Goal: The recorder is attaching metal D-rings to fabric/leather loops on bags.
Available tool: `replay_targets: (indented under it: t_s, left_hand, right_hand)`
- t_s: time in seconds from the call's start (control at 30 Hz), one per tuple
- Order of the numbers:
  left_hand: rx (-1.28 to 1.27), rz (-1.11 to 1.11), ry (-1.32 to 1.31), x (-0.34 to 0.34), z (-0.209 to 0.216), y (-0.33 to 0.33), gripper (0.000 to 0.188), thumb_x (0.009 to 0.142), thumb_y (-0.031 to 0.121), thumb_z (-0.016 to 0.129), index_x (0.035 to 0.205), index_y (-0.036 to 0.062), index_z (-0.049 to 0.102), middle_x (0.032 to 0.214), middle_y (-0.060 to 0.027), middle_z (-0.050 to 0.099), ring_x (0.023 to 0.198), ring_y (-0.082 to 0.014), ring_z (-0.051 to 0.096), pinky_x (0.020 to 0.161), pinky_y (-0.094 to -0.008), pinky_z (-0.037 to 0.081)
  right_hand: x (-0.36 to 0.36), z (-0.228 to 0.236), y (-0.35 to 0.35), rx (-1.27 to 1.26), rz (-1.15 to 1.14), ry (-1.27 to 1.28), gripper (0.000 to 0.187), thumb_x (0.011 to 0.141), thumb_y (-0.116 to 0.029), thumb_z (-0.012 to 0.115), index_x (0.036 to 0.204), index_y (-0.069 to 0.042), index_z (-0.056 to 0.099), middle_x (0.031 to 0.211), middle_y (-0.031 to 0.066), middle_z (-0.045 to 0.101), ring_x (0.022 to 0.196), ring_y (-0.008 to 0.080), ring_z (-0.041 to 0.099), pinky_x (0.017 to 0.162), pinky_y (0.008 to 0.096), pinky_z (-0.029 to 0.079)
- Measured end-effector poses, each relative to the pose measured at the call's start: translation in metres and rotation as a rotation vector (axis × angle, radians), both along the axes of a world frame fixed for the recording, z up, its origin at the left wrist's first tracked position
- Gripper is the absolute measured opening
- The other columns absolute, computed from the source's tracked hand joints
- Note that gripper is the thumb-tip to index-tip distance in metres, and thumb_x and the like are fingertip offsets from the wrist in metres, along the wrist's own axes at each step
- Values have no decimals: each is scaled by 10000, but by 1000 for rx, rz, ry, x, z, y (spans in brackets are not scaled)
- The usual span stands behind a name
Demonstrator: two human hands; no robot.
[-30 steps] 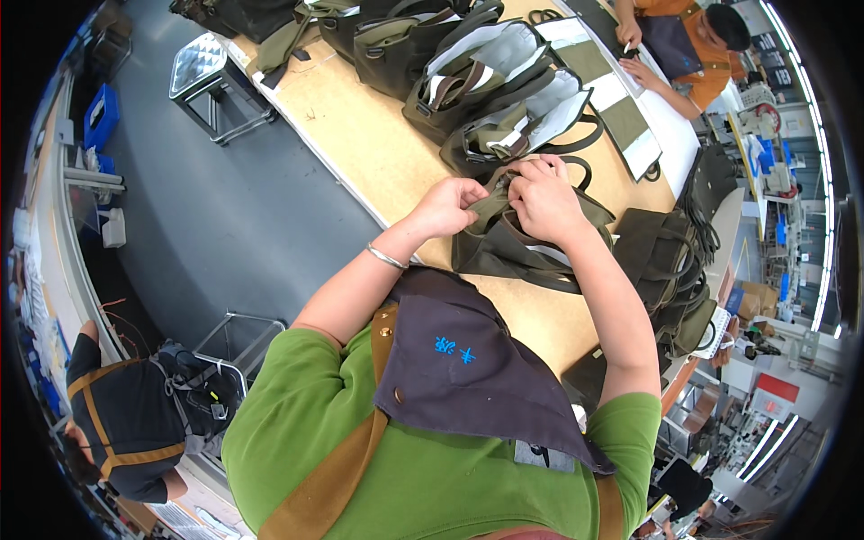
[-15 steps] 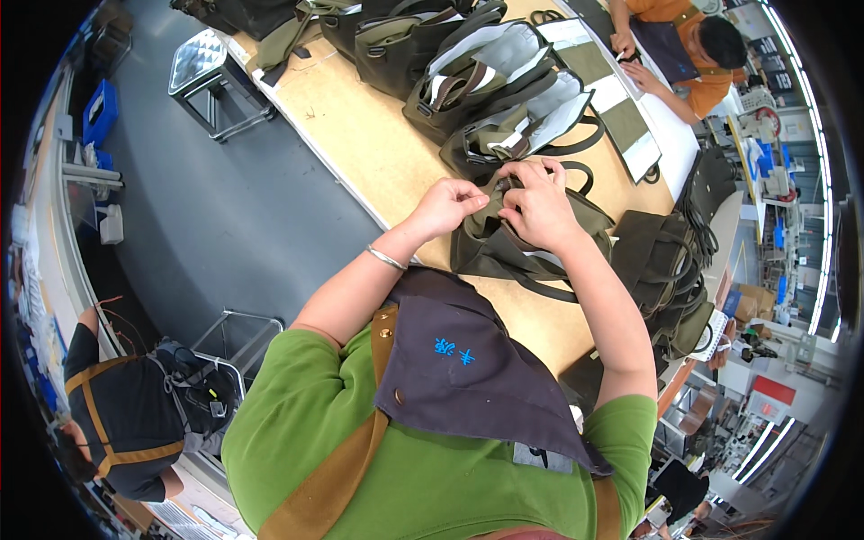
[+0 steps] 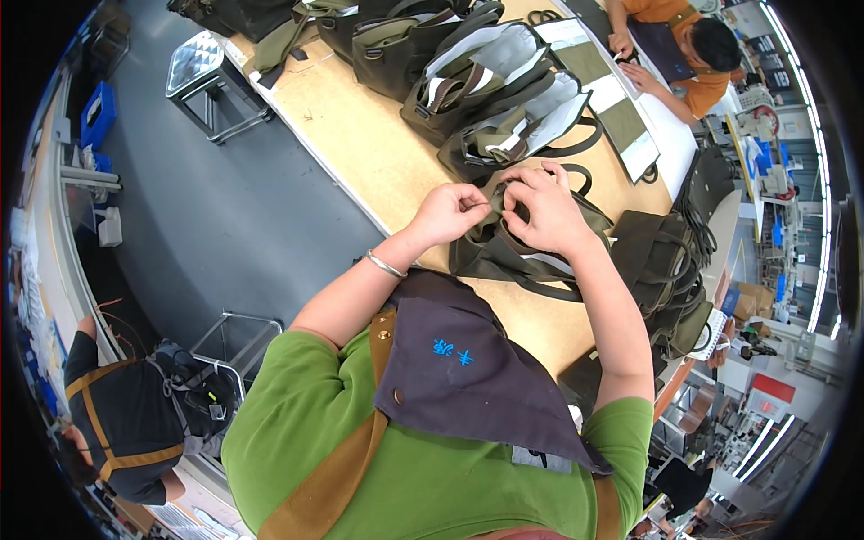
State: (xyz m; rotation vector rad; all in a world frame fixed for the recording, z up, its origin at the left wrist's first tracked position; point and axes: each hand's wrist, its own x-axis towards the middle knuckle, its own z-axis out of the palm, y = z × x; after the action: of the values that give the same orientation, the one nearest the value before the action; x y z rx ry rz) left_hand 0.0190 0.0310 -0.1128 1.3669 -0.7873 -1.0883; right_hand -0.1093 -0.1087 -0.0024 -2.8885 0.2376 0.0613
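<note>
Olive bag (image 3: 499, 259) on tabletop (image 3: 346, 126); left hand (image 3: 448, 216) grip together at its opening, fabric pinch unclear; right hand (image 3: 551, 214) grip apart, curved over opening.

Bright, largely even indoor light. Overexposed light tubes (image 3: 825, 180) curve along the rim from two to three o'clock. The pale tabletop (image 3: 342, 117) at eleven o'clock reflects strongly; glare mottles the metal stool seat (image 3: 195, 61) at ten o'clock. Shadows are soft, deepest on the floor (image 3: 243, 198) toward nine o'clock. Near centre, the fingers (image 3: 537, 183) appear sharp; the dark bag (image 3: 481, 261) loses detail in its folds. Fisheye distortion bows straight edges; black vignetting closes three and nine o'clock.
</note>
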Motion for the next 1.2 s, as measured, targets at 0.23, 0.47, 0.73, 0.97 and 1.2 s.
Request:
replay_targets:
  t_s: [0.23, 0.47, 0.73, 0.97, 1.2]
  left_hand:
    - [16, 99, -195, -11, -4, -5, 121, 881, 108, 724, 810, 27, 668, 646, 53, 591, 580, -17, 468, 523, -216, 390]
    - [97, 68, -174, -9, -3, -5, 198, 869, 196, 714, 778, 37, 639, 677, -47, 613, 601, -143, 568, 573, -322, 451]
    - [13, 31, -358, -6, 9, 1, 200, 823, 196, 744, 893, 35, 648, 783, -63, 634, 633, -181, 604, 614, -317, 485]
    - [-33, 4, -429, -9, 23, 0, 239, 803, 100, 740, 1011, 24, 648, 830, -30, 623, 588, -83, 526, 553, -256, 445]
    - [-282, -203, -298, 21, 25, -7, 441, 781, -63, 528, 1198, 60, 600, 1088, -94, 593, 943, -170, 585, 806, -293, 487]
  right_hand:
    - [0, 2, 4, 35, -39, -4, 189, 769, -181, 720, 867, -121, 570, 1164, 68, 625, 1038, 261, 590, 1071, 479, 285]
    - [-16, 23, 5, 105, -122, -142, 253, 783, -150, 713, 1005, -111, 598, 1106, 66, 608, 1070, 281, 579, 983, 422, 400]
    - [-26, 35, 25, 209, -210, -132, 280, 802, -155, 713, 1050, -98, 595, 1041, 88, 606, 977, 309, 609, 839, 400, 502]
    - [-33, 30, 28, 161, -402, -114, 281, 806, -235, 735, 998, -83, 598, 925, 85, 622, 796, 286, 630, 704, 395, 505]
    - [-59, 32, 63, 153, -247, 404, 292, 728, -296, 768, 900, -110, 623, 881, 78, 653, 883, 315, 640, 726, 427, 513]
